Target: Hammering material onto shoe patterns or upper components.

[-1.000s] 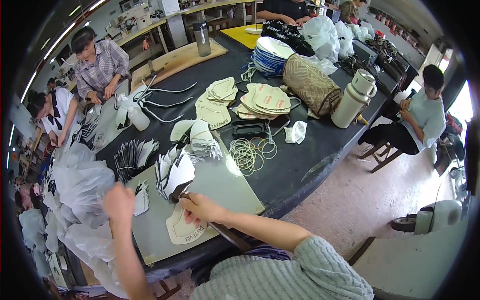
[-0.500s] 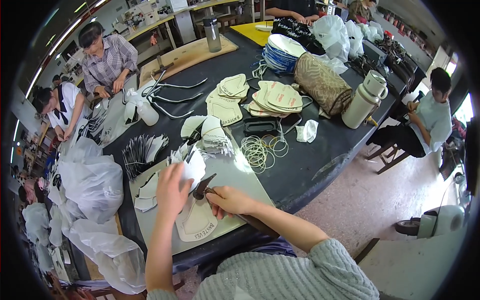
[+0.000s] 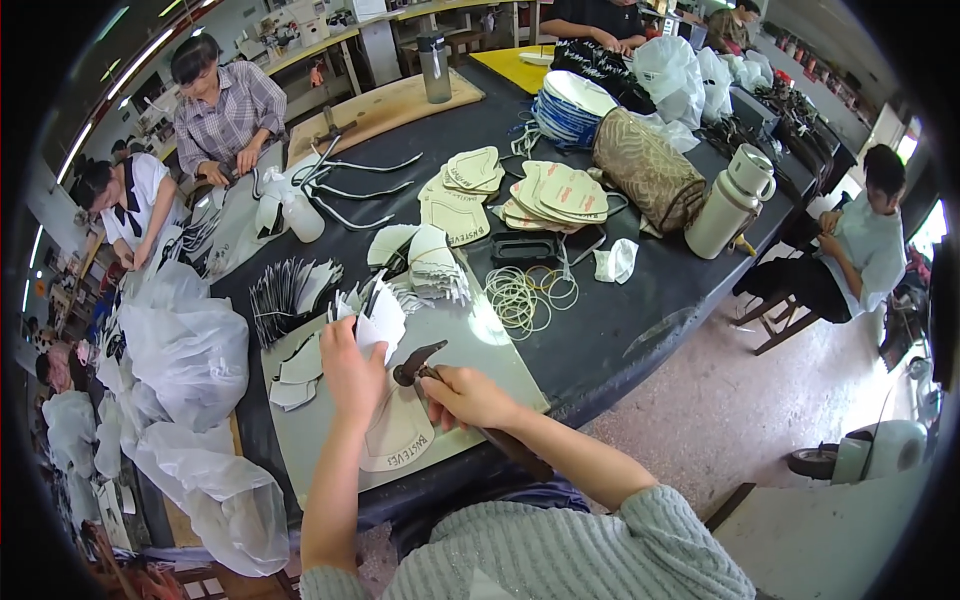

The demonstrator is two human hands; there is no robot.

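Note:
My left hand has its thumb and fingers closed around a fanned bunch of white cut pieces with dark edges. In my right hand is a hammer, its dark head turned toward the left and its wooden handle running back under my forearm. Below the hammer head lies a cream, rounded pattern piece with black lettering. It rests on a pale board, partly covered by my hands. Several white pieces lie left of my left hand.
Beyond the board stand a fanned white stack and dark-edged strips. Rubber bands, a black tray and cream pattern stacks lie farther right. Plastic bags crowd the left. Co-workers sit or stand around the table.
My left hand has shifted slightly, its fingers now closer about the white pieces. The hammer head has turned a little and my right hand has moved slightly right. The whole view has shifted slightly.

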